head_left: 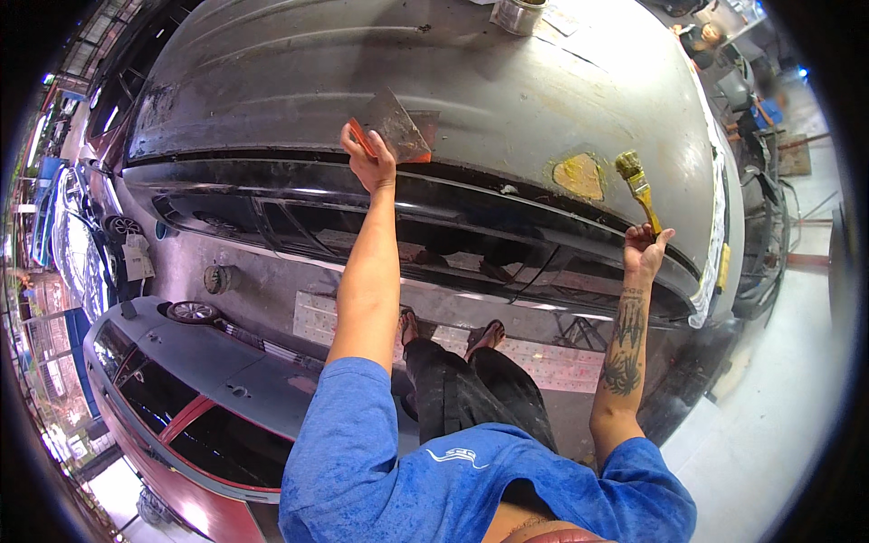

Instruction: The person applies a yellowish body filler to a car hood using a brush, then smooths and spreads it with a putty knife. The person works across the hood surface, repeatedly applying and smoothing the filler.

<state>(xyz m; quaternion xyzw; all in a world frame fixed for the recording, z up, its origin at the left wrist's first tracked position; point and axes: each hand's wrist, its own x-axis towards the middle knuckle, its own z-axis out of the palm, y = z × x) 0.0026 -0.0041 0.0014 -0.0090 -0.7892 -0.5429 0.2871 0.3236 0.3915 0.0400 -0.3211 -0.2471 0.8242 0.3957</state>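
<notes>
In my left hand (369,163) is a flat putty spreader (394,122) with a grey, smeared metal blade and an orange-red grip edge. My fingers are closed on that edge, and the blade is over the near side of a grey car roof (507,100). A second brownish flat piece with orange on it shows partly behind the blade. My right hand (644,246) grips a yellow-handled paintbrush (640,190), bristles pointing away from me. Those bristles look clumped and coated in olive-yellow. Left of the brush, a tan patch (579,176) with a wet-looking yellow-green rim marks the roof.
A metal can (518,16) stands at the roof's far side. Below the roof run the car's dark side windows (453,244). My feet are on a pale speckled plank (552,360). Another grey and red car (208,389) is at the left. A person (701,41) is at the far right.
</notes>
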